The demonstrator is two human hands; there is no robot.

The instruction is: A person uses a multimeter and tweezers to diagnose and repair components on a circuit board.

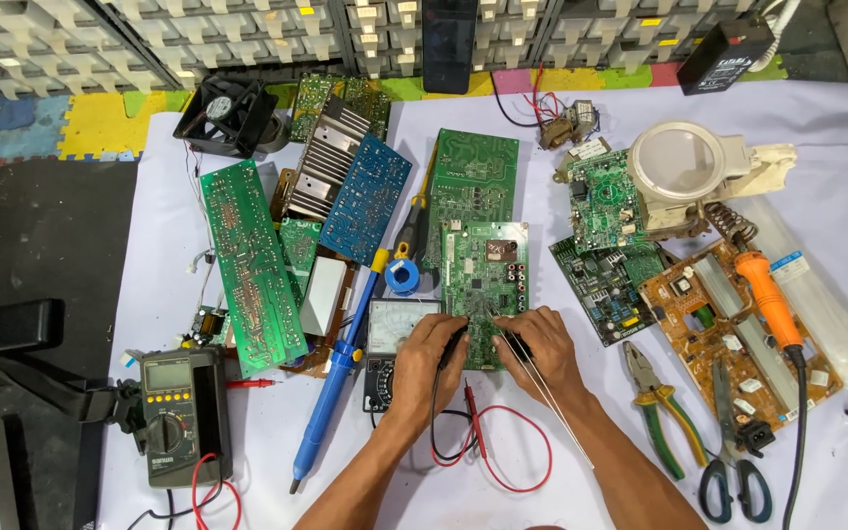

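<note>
Left hand (428, 355) grips black probe (451, 345), right hand (539, 345) grips tweezers (542, 388), both on green circuit board (483, 285). Judgement: brace wrists on table (836, 128), keep tips steady.

A white sheet covered the bench (836, 137). On it lay green boards (247, 265), a blue board (365, 196), a fan (225, 115), a meter (179, 417), a blue pump (336, 378), pliers (662, 402), scissors (733, 461), an orange iron (768, 299) and a magnifier (679, 162). Near the front edge sat an analog meter (390, 339) beside red leads (512, 451), with a central board (483, 285) just behind them.
</note>
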